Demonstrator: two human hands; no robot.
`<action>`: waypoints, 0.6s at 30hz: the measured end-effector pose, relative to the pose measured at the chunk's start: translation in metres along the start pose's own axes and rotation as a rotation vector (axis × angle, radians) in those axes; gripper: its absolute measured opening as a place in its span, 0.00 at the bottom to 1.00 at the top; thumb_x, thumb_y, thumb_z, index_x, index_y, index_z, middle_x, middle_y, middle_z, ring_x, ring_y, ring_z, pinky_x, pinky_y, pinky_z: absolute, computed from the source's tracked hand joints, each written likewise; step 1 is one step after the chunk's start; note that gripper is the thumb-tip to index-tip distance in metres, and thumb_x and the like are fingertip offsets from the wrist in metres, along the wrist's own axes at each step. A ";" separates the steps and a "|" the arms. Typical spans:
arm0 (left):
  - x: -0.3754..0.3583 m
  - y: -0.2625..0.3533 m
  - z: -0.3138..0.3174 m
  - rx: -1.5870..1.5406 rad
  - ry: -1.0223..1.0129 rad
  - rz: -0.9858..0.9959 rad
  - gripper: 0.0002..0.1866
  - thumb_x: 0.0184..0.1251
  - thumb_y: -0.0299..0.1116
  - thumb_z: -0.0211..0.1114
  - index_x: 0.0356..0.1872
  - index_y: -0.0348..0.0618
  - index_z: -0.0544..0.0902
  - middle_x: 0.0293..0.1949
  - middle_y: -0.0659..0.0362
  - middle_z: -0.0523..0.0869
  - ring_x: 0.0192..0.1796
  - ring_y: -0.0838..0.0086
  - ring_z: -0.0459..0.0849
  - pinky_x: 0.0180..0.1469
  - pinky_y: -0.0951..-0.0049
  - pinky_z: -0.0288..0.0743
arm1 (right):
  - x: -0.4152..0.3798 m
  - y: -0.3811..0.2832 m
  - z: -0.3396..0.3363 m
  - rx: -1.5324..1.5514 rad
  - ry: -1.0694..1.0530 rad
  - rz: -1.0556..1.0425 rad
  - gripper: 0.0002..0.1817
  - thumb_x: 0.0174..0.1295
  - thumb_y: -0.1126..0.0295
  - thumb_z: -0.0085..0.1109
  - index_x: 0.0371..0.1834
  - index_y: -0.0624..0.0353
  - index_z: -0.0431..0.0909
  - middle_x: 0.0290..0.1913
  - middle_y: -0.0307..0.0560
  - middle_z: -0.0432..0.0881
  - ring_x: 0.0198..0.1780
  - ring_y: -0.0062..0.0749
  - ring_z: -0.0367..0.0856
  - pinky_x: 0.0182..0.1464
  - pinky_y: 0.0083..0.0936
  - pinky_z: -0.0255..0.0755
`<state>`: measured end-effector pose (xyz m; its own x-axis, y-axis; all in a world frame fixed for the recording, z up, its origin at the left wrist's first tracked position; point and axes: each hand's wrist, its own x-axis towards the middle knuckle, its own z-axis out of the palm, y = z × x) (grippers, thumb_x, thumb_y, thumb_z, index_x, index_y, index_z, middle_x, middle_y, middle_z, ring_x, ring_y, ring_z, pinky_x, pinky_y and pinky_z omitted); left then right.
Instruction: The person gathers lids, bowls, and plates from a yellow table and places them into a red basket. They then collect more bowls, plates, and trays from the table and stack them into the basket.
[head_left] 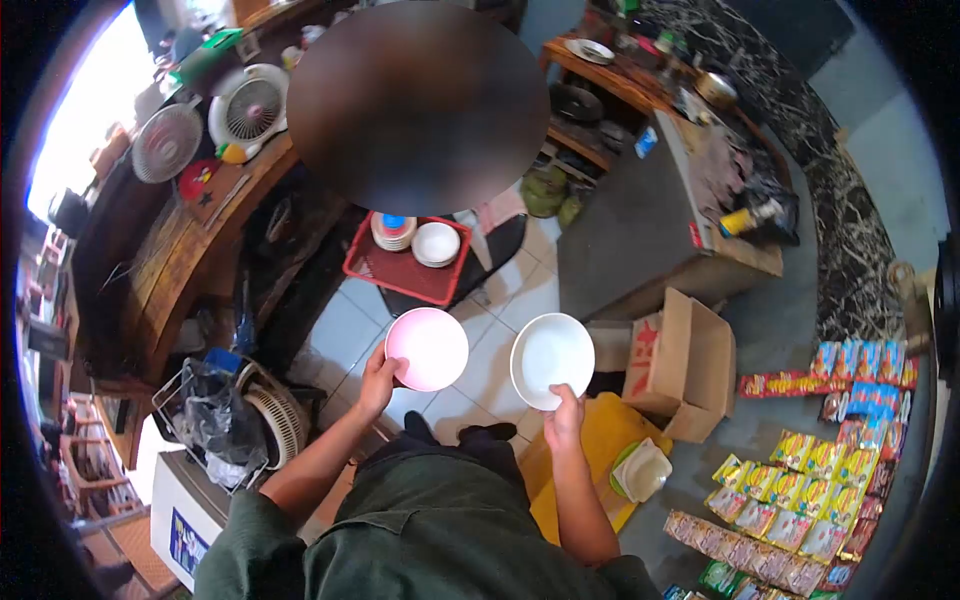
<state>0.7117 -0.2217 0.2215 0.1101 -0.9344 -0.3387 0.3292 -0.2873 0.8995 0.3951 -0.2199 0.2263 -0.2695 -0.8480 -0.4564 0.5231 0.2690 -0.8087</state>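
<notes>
My left hand (378,382) grips the near-left rim of a round pink bowl (430,347), with the thumb inside it. In my right hand (564,415) is a round white bowl (552,355), held by its near rim, thumb on the inner side. Both bowls are apart from each other, above the tiled floor, and look empty. Beyond them a red tray (405,278) carries a stack of bowls (393,236) with something blue on top, and white bowls (436,244) beside that stack.
A blurred area hides what is behind the tray. Two fans (250,108) stand by a curved wooden counter (190,255) at left. At right are a grey cabinet (625,215), an open cardboard box (680,365), a yellow cloth-like surface (545,490) and hanging packets (790,485).
</notes>
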 end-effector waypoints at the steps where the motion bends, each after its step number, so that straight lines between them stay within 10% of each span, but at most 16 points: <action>1: -0.003 0.002 -0.016 -0.007 0.022 0.007 0.26 0.61 0.29 0.52 0.62 0.39 0.67 0.48 0.53 0.79 0.42 0.65 0.84 0.37 0.64 0.85 | 0.000 0.001 0.021 -0.010 -0.019 0.009 0.30 0.50 0.75 0.53 0.62 0.55 0.64 0.49 0.48 0.75 0.44 0.41 0.79 0.30 0.37 0.77; 18: 0.052 0.027 -0.069 -0.207 0.356 -0.057 0.23 0.60 0.30 0.50 0.58 0.35 0.66 0.49 0.47 0.78 0.44 0.60 0.84 0.38 0.60 0.86 | 0.080 0.034 0.149 -0.222 -0.185 0.202 0.29 0.50 0.74 0.50 0.61 0.57 0.62 0.49 0.53 0.75 0.38 0.43 0.81 0.26 0.37 0.76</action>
<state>0.7915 -0.2637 0.2088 0.3920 -0.7767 -0.4931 0.5213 -0.2541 0.8147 0.5116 -0.3468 0.2169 -0.0170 -0.8305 -0.5568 0.3572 0.5151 -0.7792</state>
